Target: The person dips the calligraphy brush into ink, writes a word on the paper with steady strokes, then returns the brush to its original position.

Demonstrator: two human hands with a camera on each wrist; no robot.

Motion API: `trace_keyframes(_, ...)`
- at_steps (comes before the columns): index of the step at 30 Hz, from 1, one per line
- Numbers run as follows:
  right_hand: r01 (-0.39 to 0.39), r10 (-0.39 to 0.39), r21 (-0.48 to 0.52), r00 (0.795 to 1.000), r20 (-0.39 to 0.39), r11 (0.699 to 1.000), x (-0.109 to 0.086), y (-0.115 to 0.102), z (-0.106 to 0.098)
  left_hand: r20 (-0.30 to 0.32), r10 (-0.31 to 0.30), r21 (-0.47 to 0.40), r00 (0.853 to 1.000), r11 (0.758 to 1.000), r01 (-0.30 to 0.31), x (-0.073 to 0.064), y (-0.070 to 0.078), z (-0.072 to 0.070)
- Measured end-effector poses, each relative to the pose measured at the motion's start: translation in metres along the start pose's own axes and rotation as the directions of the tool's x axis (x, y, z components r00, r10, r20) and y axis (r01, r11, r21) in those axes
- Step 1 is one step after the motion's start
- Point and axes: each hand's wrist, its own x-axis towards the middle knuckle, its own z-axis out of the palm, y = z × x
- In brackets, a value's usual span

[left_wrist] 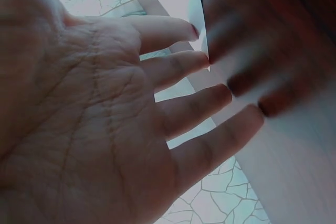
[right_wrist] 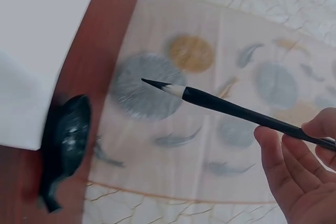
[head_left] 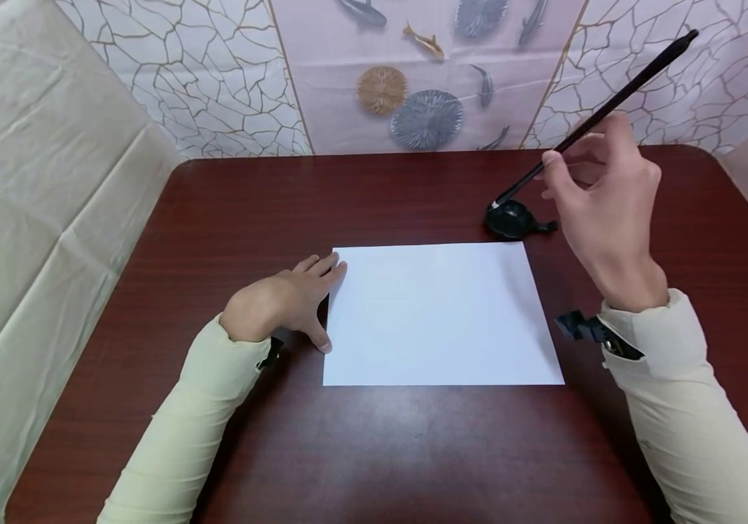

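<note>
My right hand pinches the dark handle of a calligraphy brush between thumb and fingers. Slanting down to the left, the brush has bristles black at the point and white near the handle, as the right wrist view shows. Its tip is over the far edge of a small black ink dish with a short stub handle, apart from it. A blank white sheet of paper lies in front of the dish. My left hand, fingers spread and fairly straight, touches the paper's left edge; its palm fills much of the left wrist view.
The dark red-brown table extends around the paper on all sides. Behind it hangs a patterned cloth with lily-pad and fish shapes, and a pale cloth drapes along the left. A dark strap device sits at the right cuff.
</note>
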Motion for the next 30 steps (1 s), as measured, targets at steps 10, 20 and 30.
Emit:
trace_keyframes(10, 0.079, -0.083, 0.086, 0.995, 0.047, 0.993, -0.014, -0.037, -0.001, 0.0, -0.006, 0.035, 1.0, 0.999, 0.006, 0.0, 0.0, -0.002)
trace_keyframes(20, 0.235, -0.259, 0.171, 0.956, 0.137, 0.957, -0.029, -0.059, 0.013, -0.014, -0.004, 0.049, 1.0, 0.999, 0.004, -0.002, 0.002, -0.004)
trace_keyframes(30, 0.276, -0.318, 0.195, 0.919, 0.233, 0.941, -0.048, -0.06, 0.035, -0.019, -0.012, 0.039, 1.0, 0.999, 0.013, -0.002, 0.002, -0.001)
